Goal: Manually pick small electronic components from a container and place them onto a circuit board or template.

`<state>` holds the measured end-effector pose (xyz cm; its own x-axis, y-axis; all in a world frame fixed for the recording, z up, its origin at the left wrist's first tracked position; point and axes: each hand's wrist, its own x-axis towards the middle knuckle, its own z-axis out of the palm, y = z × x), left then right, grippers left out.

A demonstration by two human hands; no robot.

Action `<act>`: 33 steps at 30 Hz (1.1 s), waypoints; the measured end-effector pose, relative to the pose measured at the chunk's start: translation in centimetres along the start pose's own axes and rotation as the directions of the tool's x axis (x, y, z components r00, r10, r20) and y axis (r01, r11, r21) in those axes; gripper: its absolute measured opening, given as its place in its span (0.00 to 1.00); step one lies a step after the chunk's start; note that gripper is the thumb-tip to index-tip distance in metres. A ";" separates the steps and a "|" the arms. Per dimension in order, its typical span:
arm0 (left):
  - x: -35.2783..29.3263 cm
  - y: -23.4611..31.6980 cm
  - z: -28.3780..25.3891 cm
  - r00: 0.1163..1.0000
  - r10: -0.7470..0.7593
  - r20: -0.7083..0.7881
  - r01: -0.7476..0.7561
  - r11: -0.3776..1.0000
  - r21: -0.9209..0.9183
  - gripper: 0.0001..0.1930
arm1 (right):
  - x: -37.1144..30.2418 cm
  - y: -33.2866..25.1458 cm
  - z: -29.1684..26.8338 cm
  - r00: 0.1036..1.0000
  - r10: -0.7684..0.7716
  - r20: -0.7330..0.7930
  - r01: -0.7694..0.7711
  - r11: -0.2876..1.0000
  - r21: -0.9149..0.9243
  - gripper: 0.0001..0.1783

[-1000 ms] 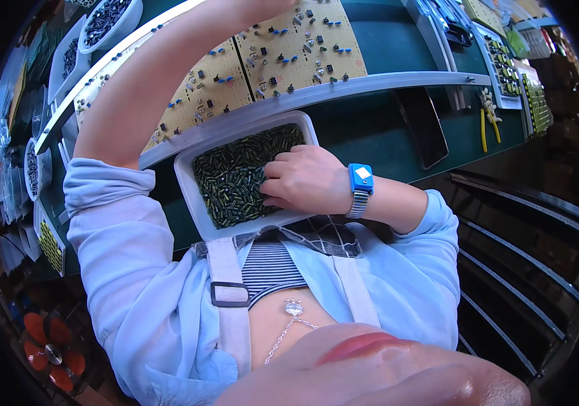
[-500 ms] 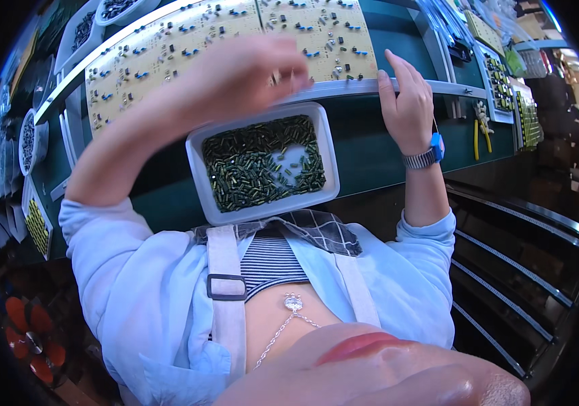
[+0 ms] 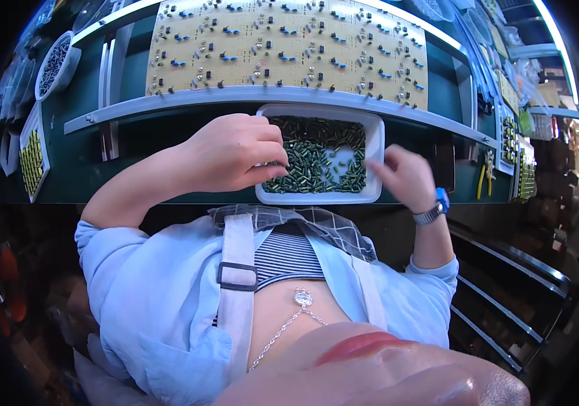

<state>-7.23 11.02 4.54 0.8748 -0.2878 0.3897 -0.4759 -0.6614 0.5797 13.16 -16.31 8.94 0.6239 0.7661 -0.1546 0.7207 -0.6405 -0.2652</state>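
My left hand (image 3: 245,152) is over the left end of a white tray (image 3: 316,197) heaped with small green cylindrical components (image 3: 309,166). Its fingers are curled, with thumb and forefinger nearly together at the pile; whatever they pinch is too small to make out. At the tray's right rim is my right hand (image 3: 408,177), slightly blurred. The thumb reaches across the rim, apart from the bent fingers, and nothing shows between them. Beyond the tray, tan circuit boards (image 3: 289,51) fitted with blue, black and silvery parts lie between metal rails (image 3: 235,97).
A white tub of small metal parts (image 3: 52,64) and a tray of yellow-and-dark pieces (image 3: 32,162) are at left. Yellow-handled pliers (image 3: 484,176) lie on the right, near a rack of dark parts (image 3: 508,139). The green bench's front edge runs behind the tray.
My left hand has come down from the boards to the components in the tray. My right hand has left the rail for the tray's right rim. The boards sit farther right along the rails.
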 end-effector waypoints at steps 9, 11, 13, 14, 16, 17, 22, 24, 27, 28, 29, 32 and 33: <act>-1.9 -0.3 -3.9 0.931 -0.037 -0.363 0.018 0.998 -0.057 0.05 | 0.7 -0.8 -5.4 0.933 -0.039 0.358 -0.107 0.919 0.380 0.11; -2.9 -0.4 -4.7 0.905 -0.030 -0.423 0.010 0.999 -0.050 0.06 | 2.4 -1.0 -8.2 0.940 -0.063 0.336 -0.084 0.909 0.407 0.10; -3.9 -0.2 -4.9 0.847 -0.045 -0.530 0.029 0.999 -0.038 0.07 | 6.4 -0.1 -11.8 0.951 -0.165 0.261 0.092 0.958 0.270 0.10; -4.5 -0.2 -4.9 0.845 -0.045 -0.533 0.026 0.999 -0.042 0.07 | 8.5 0.2 -13.3 0.952 -0.193 0.239 0.108 0.939 0.327 0.10; -6.3 0.6 -4.4 0.801 -0.136 -0.583 0.140 0.989 -0.038 0.07 | 13.5 -0.8 -16.2 0.952 -0.228 0.203 0.137 0.914 0.382 0.11; -7.3 0.9 -4.0 0.771 -0.183 -0.609 0.201 0.979 -0.040 0.08 | 16.4 -1.7 -17.5 0.955 -0.227 0.189 0.143 0.915 0.376 0.13; -12.5 1.8 1.7 0.670 -0.323 -0.669 0.387 0.920 -0.057 0.08 | 34.9 3.7 -22.9 0.952 -0.289 -0.099 0.305 0.924 0.233 0.21; -13.8 2.3 4.5 0.598 -0.412 -0.688 0.518 0.853 -0.062 0.08 | 39.8 0.1 -22.0 0.932 -0.301 -0.202 0.319 0.946 0.063 0.18; -14.5 2.9 7.2 0.552 -0.394 -0.735 0.607 0.794 0.031 0.08 | 43.5 -4.1 -19.2 0.915 -0.325 -0.238 0.329 0.944 -0.025 0.17; -14.4 3.1 7.4 0.547 -0.405 -0.732 0.617 0.787 0.026 0.08 | 45.3 -3.6 -19.1 0.920 -0.317 -0.229 0.307 0.948 -0.080 0.18; -14.2 3.0 7.4 0.545 -0.397 -0.738 0.642 0.764 0.062 0.07 | 47.0 -4.1 -18.5 0.922 -0.319 -0.218 0.295 0.946 -0.135 0.19; -14.2 2.7 7.6 0.543 -0.386 -0.746 0.689 0.712 0.132 0.07 | 50.1 -4.2 -15.0 0.929 -0.337 -0.151 0.328 0.941 -0.085 0.18; -14.5 2.5 7.8 0.545 -0.392 -0.741 0.699 0.700 0.144 0.07 | 50.8 -4.2 -14.1 0.933 -0.340 -0.121 0.334 0.940 -0.064 0.18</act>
<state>-20.38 8.12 -5.19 0.5956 0.6160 0.5155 0.2918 -0.7639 0.5756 46.05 24.55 15.60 0.3736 0.9256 0.0614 0.9056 -0.3496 -0.2403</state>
